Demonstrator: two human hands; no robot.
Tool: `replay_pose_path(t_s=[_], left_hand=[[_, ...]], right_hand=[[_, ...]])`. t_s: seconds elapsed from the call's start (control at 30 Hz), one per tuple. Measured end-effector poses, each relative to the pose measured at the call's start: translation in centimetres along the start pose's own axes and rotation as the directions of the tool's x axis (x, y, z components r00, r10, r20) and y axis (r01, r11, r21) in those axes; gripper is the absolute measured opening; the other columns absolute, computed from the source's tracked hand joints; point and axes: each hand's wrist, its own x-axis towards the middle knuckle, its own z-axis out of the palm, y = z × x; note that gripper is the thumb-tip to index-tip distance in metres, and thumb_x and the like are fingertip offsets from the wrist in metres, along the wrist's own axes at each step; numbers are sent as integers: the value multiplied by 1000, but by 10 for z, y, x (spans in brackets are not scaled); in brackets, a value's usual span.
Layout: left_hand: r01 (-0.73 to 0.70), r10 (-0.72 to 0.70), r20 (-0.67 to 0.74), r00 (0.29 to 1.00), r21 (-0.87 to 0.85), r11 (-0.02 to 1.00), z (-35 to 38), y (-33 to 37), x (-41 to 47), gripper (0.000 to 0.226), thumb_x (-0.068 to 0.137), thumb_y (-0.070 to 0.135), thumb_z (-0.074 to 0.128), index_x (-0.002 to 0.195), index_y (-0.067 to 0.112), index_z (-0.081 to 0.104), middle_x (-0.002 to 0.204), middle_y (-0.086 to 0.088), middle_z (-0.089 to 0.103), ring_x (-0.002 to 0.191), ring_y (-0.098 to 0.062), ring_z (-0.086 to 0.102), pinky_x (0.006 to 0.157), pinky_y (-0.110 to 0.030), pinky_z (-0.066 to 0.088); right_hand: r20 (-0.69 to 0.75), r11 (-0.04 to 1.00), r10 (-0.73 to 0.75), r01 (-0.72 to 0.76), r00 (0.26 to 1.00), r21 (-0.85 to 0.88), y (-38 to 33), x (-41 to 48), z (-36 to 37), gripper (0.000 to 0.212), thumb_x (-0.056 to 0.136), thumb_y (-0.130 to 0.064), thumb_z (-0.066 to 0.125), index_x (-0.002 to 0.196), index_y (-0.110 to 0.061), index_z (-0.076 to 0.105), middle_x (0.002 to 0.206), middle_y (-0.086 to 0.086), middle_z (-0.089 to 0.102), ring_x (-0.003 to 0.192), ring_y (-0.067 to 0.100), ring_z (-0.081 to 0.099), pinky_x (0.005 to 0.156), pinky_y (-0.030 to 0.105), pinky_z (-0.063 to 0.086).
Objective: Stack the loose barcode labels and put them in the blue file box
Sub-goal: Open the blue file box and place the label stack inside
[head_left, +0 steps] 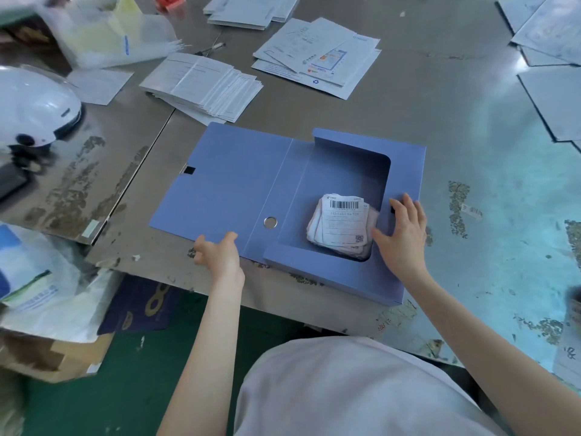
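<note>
The blue file box (405, 171) lies open on the metal table, its lid (226, 184) folded out flat to the left. A stack of barcode labels (341, 225) rests inside the box tray, near its right wall. My right hand (401, 234) lies flat on the box's right wall beside the stack, fingers spread, holding nothing. My left hand (218, 251) touches the near edge of the lid, fingers apart. One loose barcode label (471, 211) lies on the table to the right of the box.
Piles of white envelopes and papers (204, 84) (317, 58) lie behind the box. More sheets (553, 99) sit at the far right. A white helmet (31, 105) is at the left. Bags and a cardboard box (47, 309) sit below the table's left edge.
</note>
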Motion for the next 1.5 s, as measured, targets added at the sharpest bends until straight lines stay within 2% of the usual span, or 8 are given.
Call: replay_pose_path(t_s=[0.13, 0.23, 0.6, 0.77, 0.87, 1.03, 1.23, 1.5], left_hand=[[6, -12, -32, 999, -174, 985, -4, 3, 2, 65, 86, 0, 55, 142, 4, 24, 144, -21, 38, 125, -36, 49, 94, -41, 43], [-98, 93, -31, 995, -229, 968, -7, 5, -4, 39, 86, -2, 52, 123, 5, 47, 101, 2, 59, 86, -12, 58, 83, -33, 42], [-413, 454, 37, 890, -352, 840, 4, 21, -42, 12, 93, 22, 56, 82, 20, 61, 70, 29, 62, 76, 1, 57, 77, -17, 47], [-603, 651, 285, 704, -245, 759, 9, 19, -63, 11, 91, 32, 55, 85, 26, 61, 84, 7, 64, 73, 3, 54, 73, -13, 42], [-704, 672, 504, 542, -164, 691, 11, 8, -69, 39, 86, 43, 56, 113, 17, 67, 118, -2, 67, 105, -3, 61, 91, -17, 46], [-867, 659, 684, 313, -76, 492, 20, -20, -67, 53, 89, 55, 50, 128, 21, 57, 131, 11, 58, 126, -6, 51, 108, -37, 40], [-945, 619, 754, 220, 6, 328, 35, -52, -79, 56, 91, 62, 35, 125, 25, 61, 134, 14, 54, 133, -8, 44, 107, -29, 31], [-996, 490, 868, 74, 89, -8, 40, -70, -72, 58, 94, 61, 26, 131, 29, 56, 145, 9, 47, 138, -15, 37, 108, -38, 28]], right_hand=[[-6, 1000, -1, 1, 1000, 5, 2, 0, -1, 61, 87, -14, 62, 142, -8, 36, 158, 7, 19, 147, 27, 6, 117, 46, 15], [2, 1000, 5, -5, 1000, 28, 4, 1, -1, 63, 87, -14, 62, 143, -8, 35, 158, 7, 18, 147, 26, 4, 118, 45, 15], [-28, 973, 23, -16, 999, 231, 6, 0, -7, 52, 90, -9, 57, 139, -10, 41, 155, 4, 28, 146, 21, 13, 113, 27, 14], [-58, 863, 152, -104, 987, 494, 7, 0, -10, 37, 87, -16, 54, 124, -22, 55, 134, -3, 54, 129, 14, 44, 111, 35, 32], [-35, 716, 245, -156, 969, 681, 3, -2, -17, 30, 93, -16, 51, 121, -20, 58, 119, -6, 60, 105, 2, 55, 96, 22, 42], [51, 503, 277, -190, 959, 843, 8, -2, -24, 28, 97, -31, 47, 120, -22, 61, 128, -11, 60, 123, 2, 50, 112, 28, 33], [126, 357, 243, -209, 962, 910, 13, -5, -29, 64, 82, -62, 56, 131, -22, 54, 136, -11, 55, 129, 4, 47, 114, 30, 29], [181, 398, 242, -268, 953, 878, 24, -4, -22, 46, 90, -49, 53, 131, -26, 56, 136, -13, 55, 128, 6, 49, 112, 37, 35]])
